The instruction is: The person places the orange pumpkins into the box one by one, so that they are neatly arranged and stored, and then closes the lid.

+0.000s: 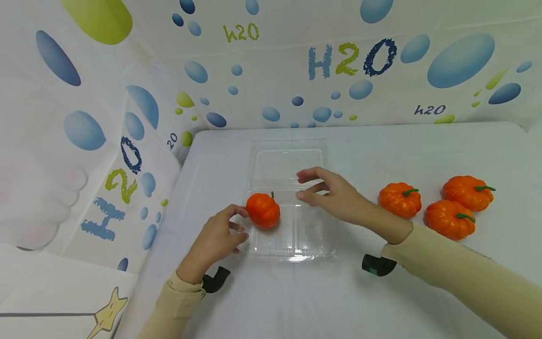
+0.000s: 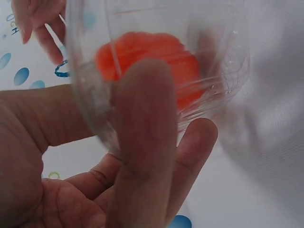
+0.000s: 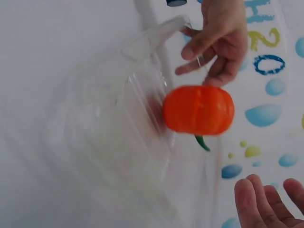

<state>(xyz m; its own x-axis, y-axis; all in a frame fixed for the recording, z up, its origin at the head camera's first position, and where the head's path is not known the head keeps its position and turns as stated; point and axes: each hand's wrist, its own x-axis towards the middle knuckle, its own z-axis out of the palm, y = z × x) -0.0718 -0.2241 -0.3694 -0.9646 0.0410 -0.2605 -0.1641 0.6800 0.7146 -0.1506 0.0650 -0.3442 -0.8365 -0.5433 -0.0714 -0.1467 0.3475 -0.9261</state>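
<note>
Grips the left wall of a clear plastic hinged container point(image 1: 311, 230) with the left hand point(image 1: 218, 235), with fingers curved over the edge and thumb on the outside. Has a glossy orange, ribbed, rounded pumpkin point(image 1: 263, 212) with a green stem lying in the left half of the container, stem towards the far side. Has one left fingertip right at that pumpkin, too close to tell contact from a slight gap. Holds the right hand point(image 1: 332, 193) above the right half of the container, near the hinge, with fingers parted and gripping nothing.

Has the clear lid point(image 1: 292, 162) laid open on the far side of the container. Has three more orange pumpkins point(image 1: 450, 220) with green stems on the white bench point(image 1: 296, 301), well to the right of the container, with two farthest from it close together. Wears beige sleeves point(image 1: 440, 273) and a curved black piece point(image 1: 378, 265) at each wrist. Faces, beyond the container, a white sheet point(image 1: 275, 66) printed with blue and green drops and "H2O" lettering.
</note>
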